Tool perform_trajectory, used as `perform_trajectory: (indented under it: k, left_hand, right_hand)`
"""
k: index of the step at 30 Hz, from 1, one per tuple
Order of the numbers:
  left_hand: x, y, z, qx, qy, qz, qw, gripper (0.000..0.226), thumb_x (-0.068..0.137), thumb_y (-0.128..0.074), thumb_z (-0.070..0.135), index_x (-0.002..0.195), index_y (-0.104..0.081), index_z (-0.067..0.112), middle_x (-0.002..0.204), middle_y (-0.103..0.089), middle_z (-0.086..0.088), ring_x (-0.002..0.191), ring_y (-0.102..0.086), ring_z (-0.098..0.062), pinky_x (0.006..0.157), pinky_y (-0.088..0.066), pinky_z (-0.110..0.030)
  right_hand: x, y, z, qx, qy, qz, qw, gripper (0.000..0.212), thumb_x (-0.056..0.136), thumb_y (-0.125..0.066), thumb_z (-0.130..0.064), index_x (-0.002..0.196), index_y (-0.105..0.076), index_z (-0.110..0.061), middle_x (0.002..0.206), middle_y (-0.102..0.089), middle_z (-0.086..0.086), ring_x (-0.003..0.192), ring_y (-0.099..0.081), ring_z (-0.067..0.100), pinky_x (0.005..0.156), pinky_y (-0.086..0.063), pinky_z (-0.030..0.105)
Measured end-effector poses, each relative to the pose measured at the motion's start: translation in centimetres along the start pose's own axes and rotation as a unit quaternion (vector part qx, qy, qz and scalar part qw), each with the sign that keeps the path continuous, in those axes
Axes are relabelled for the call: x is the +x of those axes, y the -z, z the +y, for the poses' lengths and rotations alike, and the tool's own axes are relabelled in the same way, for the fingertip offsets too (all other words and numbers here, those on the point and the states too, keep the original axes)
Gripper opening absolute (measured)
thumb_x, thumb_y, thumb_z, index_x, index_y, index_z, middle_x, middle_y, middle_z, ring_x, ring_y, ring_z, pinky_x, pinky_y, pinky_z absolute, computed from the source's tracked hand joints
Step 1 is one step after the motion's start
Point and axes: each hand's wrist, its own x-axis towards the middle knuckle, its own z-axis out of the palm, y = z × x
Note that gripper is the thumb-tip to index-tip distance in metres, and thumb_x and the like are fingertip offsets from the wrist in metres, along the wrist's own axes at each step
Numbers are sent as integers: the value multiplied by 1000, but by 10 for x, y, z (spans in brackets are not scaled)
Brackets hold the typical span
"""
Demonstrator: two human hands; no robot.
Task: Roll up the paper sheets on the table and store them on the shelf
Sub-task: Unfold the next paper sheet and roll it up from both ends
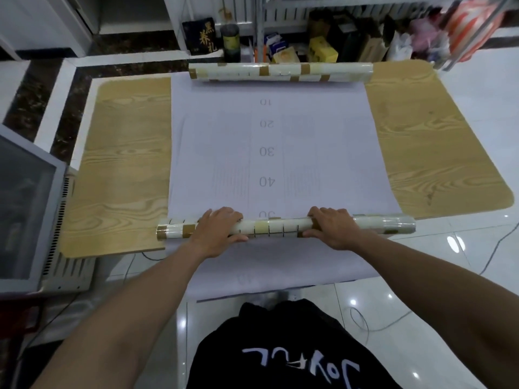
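Observation:
A wide white paper sheet (269, 153), printed with numbers 10 to 50, lies across the wooden table (123, 164); its near end hangs over the front edge. A tile-patterned roll (276, 228) lies crosswise on the sheet at the near edge. My left hand (217, 230) grips the roll left of its middle, fingers curled over the top and thumb on the near side. My right hand (334, 230) holds it the same way right of the middle. A second tile-patterned roll (280, 71) rests on the sheet's far end.
Beyond the table stands a white metal shelf (261, 21) with boxes, a dark jar (230, 42) and bags on its lower level. A grey cabinet (28, 214) sits to the left. Cables trail on the glossy tiled floor at right.

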Motion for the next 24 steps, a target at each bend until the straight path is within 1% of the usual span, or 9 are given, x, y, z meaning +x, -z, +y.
perform_trajectory:
  k: [2, 4, 5, 8, 10, 14, 18, 22, 24]
  left_hand:
    - [2, 2, -2, 27, 3, -4, 1000, 73, 80, -27, 76, 122, -52, 21, 124, -54, 1, 114, -51, -18, 108, -27, -41]
    - [5, 3, -3, 57, -4, 16, 998, 91, 75, -5, 83, 117, -55, 21, 120, -57, -2, 108, -54, -20, 107, -29, -38]
    - [6, 3, -2, 70, -7, 21, 997, 94, 73, 0, 84, 115, -55, 21, 116, -58, -4, 103, -55, -21, 104, -32, -36]
    - [8, 2, -4, 89, -6, 26, 996, 80, 79, -10, 78, 112, -54, 19, 107, -56, -5, 89, -54, -22, 90, -40, -32]
    - [11, 2, -5, 90, -3, 53, 995, 80, 81, -9, 79, 106, -52, 16, 98, -55, -4, 79, -52, -21, 81, -43, -32]
    - [16, 0, -9, 132, -28, 103, 985, 72, 87, -10, 74, 90, -50, 14, 80, -53, -3, 60, -44, -17, 65, -43, -31]
    - [19, 2, -6, 173, -33, 105, 979, 65, 89, -19, 68, 85, -53, 13, 77, -55, -3, 59, -51, -20, 66, -43, -33]
    - [19, 5, -5, 180, -49, 112, 976, 45, 88, -46, 59, 82, -57, 15, 74, -57, -1, 58, -52, -19, 67, -47, -33]
    - [21, 6, -4, 145, -29, 88, 985, 52, 92, -33, 63, 96, -57, 16, 86, -60, 0, 68, -56, -20, 79, -45, -33]
  right_hand:
    - [3, 1, 1, -4, 5, 1, 1000, 50, 87, -42, -65, 110, -44, -20, 102, -60, 2, 88, -58, 25, 81, -44, 42]
    - [6, 3, 2, -1, 12, 3, 1000, 48, 89, -44, -63, 106, -44, -18, 99, -62, 3, 83, -58, 26, 78, -44, 40]
    - [7, 4, 2, -3, 14, 4, 1000, 47, 89, -44, -61, 105, -45, -18, 97, -62, 4, 82, -58, 26, 77, -43, 39]
    - [6, 4, 0, -6, 8, 15, 1000, 45, 90, -44, -60, 102, -45, -16, 96, -62, 4, 81, -57, 27, 76, -41, 38]
    - [4, 0, 0, -10, 0, 22, 1000, 42, 91, -42, -60, 96, -43, -18, 95, -62, 3, 83, -57, 25, 77, -38, 37]
    - [2, -4, 1, -4, -19, 14, 1000, 43, 91, -38, -62, 98, -45, -20, 100, -59, -1, 92, -55, 23, 92, -36, 41]
    - [3, -5, 1, -20, -21, 28, 999, 58, 88, -35, -67, 109, -53, -16, 109, -51, 1, 102, -50, 23, 94, -38, 43]
    - [4, -1, 4, 21, -13, 46, 999, 56, 90, -33, -65, 122, -46, -21, 115, -58, 0, 108, -52, 22, 96, -35, 42]
    - [5, 3, 5, 30, -8, 38, 999, 52, 92, -28, -63, 126, -41, -25, 114, -59, 0, 109, -52, 22, 100, -32, 43]
